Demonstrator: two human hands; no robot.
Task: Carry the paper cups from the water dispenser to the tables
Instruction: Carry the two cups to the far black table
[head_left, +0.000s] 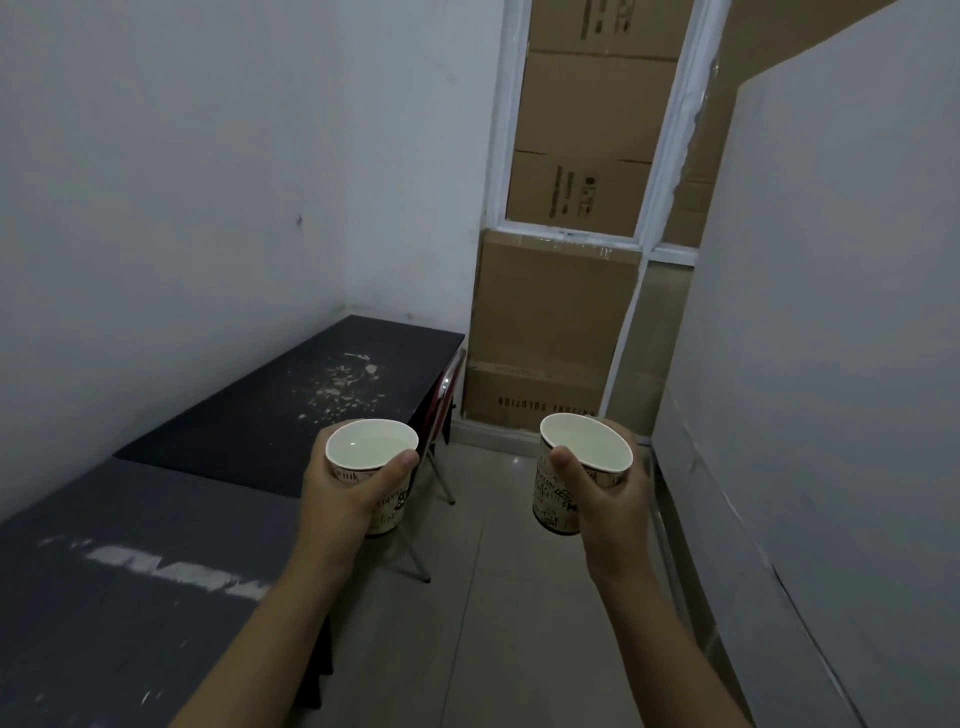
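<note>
I hold two printed paper cups upright in front of me, both with water in them. My left hand (343, 493) is wrapped around the left cup (371, 449), thumb near its rim. My right hand (597, 499) grips the right cup (584, 452) the same way. Two dark tables run along the left wall: a black one (249, 415) further off with white debris on its top, and a grey one (119, 587) nearer me with a white smear. The left cup hangs above the black table's near right edge; the right cup is over the floor. No water dispenser is in view.
A folding chair (439, 415) with a red back stands tucked at the black table's right side. Stacked cardboard boxes (550, 322) fill the far end behind a white frame. A white panel (810, 364) lines the right side. A tiled floor strip (498, 597) runs between.
</note>
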